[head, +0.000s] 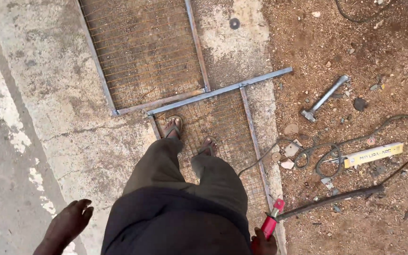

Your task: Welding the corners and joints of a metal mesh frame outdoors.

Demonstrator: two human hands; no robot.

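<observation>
We look straight down at our own legs and feet. We stand in sandals on a mesh panel (223, 127), a rusty wire grid in a grey steel frame, lying flat on the concrete (72, 118). A second panel (145, 52) lies just beyond it, their frames nearly touching at the corner by our left foot.

Right hand (263, 244), at the lower edge of the view, is closed around the red handle of an electrode holder (272, 218). The holder points up and away, its tip beside the right edge of the near panel. A thick dark cable (336, 198) runs from the holder across the dirt to the right.

Left hand (69, 222) hangs at our side over the concrete, fingers loosely curled, palm empty, touching nothing.

On the dirt to the right: a hammer (324, 98), a yellow box (373, 155) lying flat, a coil of thin cable (317, 153), and scattered stones and scrap. A small disc (234, 23) lies on the concrete near the far panel.
</observation>
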